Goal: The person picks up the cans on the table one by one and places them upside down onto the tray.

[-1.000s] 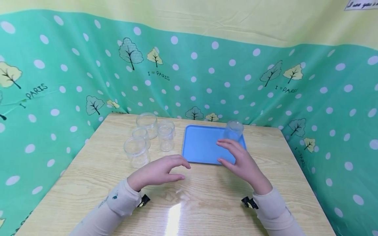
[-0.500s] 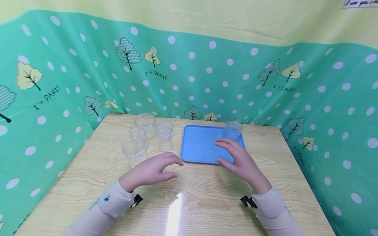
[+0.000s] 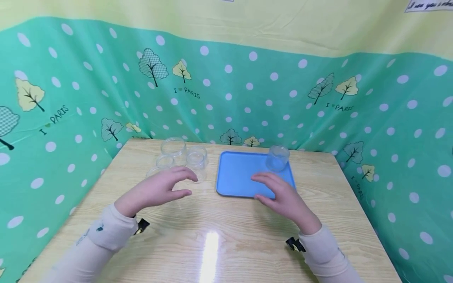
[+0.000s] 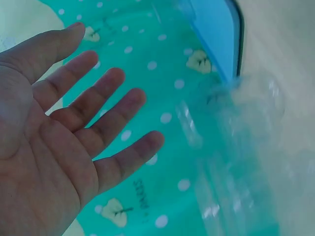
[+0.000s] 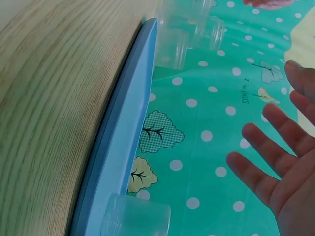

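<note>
Several clear plastic jars stand in a group at the left of the table; a wide jar (image 3: 173,147) is at the back, a small jar (image 3: 196,158) at the group's right. Above the front of this group hovers my left hand (image 3: 159,188), fingers loosely bent and holding nothing; it hides part of the nearest jar. A blue tray (image 3: 235,175) lies right of the jars, with one clear jar (image 3: 277,158) upright in its back right corner. My right hand (image 3: 283,198) is over the tray's front right edge, empty, fingers spread in the right wrist view.
The wooden table (image 3: 244,243) has a bright light reflection near its front. Green dotted cloth (image 3: 247,94) hangs behind the table and along both sides, close to its edges.
My left hand has moved left and slightly away from me, toward the jars, and now covers the front one. The right hand has shifted only slightly; the tray and its jar stay put.
</note>
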The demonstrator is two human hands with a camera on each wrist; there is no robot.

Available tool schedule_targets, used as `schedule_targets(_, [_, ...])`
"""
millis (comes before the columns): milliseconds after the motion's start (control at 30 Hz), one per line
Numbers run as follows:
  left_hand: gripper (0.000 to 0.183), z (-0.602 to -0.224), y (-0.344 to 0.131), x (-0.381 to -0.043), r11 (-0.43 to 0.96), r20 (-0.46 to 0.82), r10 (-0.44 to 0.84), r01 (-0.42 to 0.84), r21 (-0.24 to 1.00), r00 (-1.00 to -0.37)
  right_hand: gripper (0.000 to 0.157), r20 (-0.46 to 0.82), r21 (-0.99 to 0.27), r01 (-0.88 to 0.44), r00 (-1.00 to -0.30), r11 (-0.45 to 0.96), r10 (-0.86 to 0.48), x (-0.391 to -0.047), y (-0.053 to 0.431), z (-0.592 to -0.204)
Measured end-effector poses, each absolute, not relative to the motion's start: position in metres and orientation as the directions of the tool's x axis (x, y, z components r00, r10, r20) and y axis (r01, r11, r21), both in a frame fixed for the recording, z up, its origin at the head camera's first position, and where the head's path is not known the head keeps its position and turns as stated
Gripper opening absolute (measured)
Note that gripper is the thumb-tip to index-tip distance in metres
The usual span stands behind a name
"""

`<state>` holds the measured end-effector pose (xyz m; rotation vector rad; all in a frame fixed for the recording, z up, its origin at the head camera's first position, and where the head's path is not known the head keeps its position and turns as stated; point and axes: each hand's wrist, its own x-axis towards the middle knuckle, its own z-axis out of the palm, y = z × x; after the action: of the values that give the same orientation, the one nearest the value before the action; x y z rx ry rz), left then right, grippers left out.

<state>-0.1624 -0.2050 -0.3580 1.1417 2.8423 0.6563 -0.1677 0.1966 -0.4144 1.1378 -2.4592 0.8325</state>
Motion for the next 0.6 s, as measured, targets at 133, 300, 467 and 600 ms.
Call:
schedule_targets(133, [0.033, -0.347, -0.218, -0.172, 0.682, 0.141, 0.63, 0.631, 0.369, -0.764, 0.053, 0.45, -0.406, -0.748, -0.664, 0.525, -0.597, -0.166, 0.195, -0.415])
schedule_targets(300, [0.035, -0.341, -0.231, -0.183, 0.734, 0.107, 0.599, 0.598, 0.322, -0.793, 0.051, 0.428, -0.411, -0.741, -0.671, 0.531, -0.605, -0.165, 0.195, -0.417])
schedule_targets(467, [0.036, -0.339, -0.24, -0.19, 0.753, 0.076, 0.599, 0.593, 0.288, -0.797, 0.05, 0.403, -0.422, -0.731, -0.681, 0.536, -0.612, -0.164, 0.195, -0.418])
schedule_targets(600, [0.037, -0.337, -0.245, -0.194, 0.758, 0.056, 0.605, 0.596, 0.267, -0.794, 0.049, 0.399, -0.423, -0.733, -0.679, 0.533, -0.616, -0.165, 0.195, -0.417])
